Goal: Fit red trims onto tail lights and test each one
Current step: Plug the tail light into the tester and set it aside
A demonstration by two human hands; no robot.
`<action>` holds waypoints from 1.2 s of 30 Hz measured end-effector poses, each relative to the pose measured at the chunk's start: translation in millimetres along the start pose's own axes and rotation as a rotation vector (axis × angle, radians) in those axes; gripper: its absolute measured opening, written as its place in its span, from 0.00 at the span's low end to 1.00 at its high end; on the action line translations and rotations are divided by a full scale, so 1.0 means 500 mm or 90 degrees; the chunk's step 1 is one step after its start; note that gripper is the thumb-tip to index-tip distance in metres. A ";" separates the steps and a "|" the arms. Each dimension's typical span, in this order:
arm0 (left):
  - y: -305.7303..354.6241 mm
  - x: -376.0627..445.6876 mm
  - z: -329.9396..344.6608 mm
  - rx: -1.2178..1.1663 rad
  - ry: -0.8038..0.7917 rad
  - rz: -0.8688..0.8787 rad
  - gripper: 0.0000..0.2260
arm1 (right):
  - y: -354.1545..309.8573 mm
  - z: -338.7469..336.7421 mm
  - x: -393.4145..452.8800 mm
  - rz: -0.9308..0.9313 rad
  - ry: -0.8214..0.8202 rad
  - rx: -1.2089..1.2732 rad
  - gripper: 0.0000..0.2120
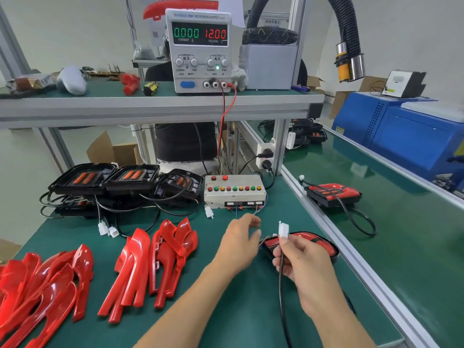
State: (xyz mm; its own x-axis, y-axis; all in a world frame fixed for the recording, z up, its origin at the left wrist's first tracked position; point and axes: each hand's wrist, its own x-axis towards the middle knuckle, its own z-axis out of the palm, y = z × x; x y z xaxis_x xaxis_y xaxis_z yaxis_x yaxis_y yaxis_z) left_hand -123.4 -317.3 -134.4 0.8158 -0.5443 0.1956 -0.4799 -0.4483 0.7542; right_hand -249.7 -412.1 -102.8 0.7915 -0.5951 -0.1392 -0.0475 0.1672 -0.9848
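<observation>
Right hand point(298, 257) pinches white connector point(283, 229) | left hand point(238, 243) loosely curled, empty | near bench edge point(351, 249)

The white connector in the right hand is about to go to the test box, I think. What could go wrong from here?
1. The right hand pinches the white connector by its cable end; pushed in tilted, it may not seat in the test box.
2. The left hand hovers near thin wires hanging from the box and might snag them.
3. The black cable trails to the table edge; pulling it could drag the tail light.
</observation>
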 end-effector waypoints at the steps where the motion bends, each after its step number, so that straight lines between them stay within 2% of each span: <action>1: 0.001 0.018 0.010 0.040 -0.057 -0.005 0.14 | -0.002 -0.005 0.003 -0.001 0.000 -0.001 0.08; 4: 0.010 0.055 0.035 0.129 -0.185 -0.046 0.17 | -0.016 -0.021 0.023 0.022 0.011 0.027 0.08; 7: 0.006 0.079 0.040 0.112 -0.218 -0.101 0.16 | -0.028 -0.031 0.052 0.055 0.007 0.023 0.09; 9: -0.002 0.083 0.034 0.083 -0.191 -0.111 0.15 | -0.031 -0.032 0.071 0.029 0.002 -0.059 0.14; 12: -0.017 0.085 0.018 -0.010 -0.083 -0.109 0.08 | -0.032 -0.025 0.094 -0.080 0.001 -0.289 0.21; 15: -0.023 0.086 -0.006 -0.133 -0.004 -0.097 0.07 | -0.031 -0.013 0.119 -0.116 -0.027 -0.411 0.22; 18: -0.026 0.087 -0.039 -0.240 0.018 -0.084 0.08 | -0.037 -0.002 0.141 -0.108 -0.081 -0.504 0.22; 21: -0.022 0.083 -0.071 -0.280 0.007 -0.066 0.09 | -0.046 0.003 0.159 -0.159 -0.108 -0.580 0.24; 23: -0.019 0.077 -0.086 -0.289 -0.008 -0.046 0.09 | -0.048 0.007 0.167 -0.172 -0.144 -0.582 0.22; 28: -0.020 0.063 -0.105 -0.274 -0.011 0.000 0.08 | -0.036 0.007 0.169 -0.140 -0.216 -0.429 0.17; 36: -0.040 0.059 -0.113 -0.231 -0.024 0.025 0.09 | -0.031 0.002 0.165 -0.143 -0.253 -0.445 0.16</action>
State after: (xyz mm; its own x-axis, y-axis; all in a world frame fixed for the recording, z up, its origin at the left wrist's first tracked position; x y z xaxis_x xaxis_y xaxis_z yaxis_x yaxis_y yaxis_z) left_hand -71.7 -284.2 -108.2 0.7829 -0.5854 0.2107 -0.3594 -0.1492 0.9212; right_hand -182.9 -463.0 -99.1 0.9772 -0.2121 -0.0138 -0.1261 -0.5266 -0.8407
